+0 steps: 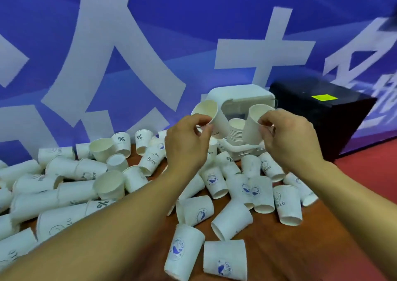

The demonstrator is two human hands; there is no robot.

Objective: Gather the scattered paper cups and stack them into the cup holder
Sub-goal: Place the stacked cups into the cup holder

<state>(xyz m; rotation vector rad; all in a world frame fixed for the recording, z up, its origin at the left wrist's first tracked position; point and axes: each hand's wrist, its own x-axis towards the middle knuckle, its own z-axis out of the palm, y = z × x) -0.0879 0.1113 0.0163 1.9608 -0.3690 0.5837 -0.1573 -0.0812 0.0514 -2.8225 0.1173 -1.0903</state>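
You are only near the beginning of the work, as I judge it. A short stack [236,128] of cups sits in the white cup holder [240,96] at the far middle of the surface [300,248]. Very many scattered cups [232,220] lie on their sides across the left and the near part, and some are pushed partly one into another, so almost all the gathering is left to do. Your left hand [187,139] pinches one paper cup [207,111] at its rim, with the mouth tilted toward you. Your right hand [287,137] holds a second cup [254,124] by its wall with curled fingers, mouth up and a little tilted. Both hands are raised and apart from each other, just in front of the holder. The stack shows in the gap between the two held cups, a little lower and farther, and the two cups do not touch. A black box [322,117] stands just right of the holder, and a blue banner [150,33] hangs behind.
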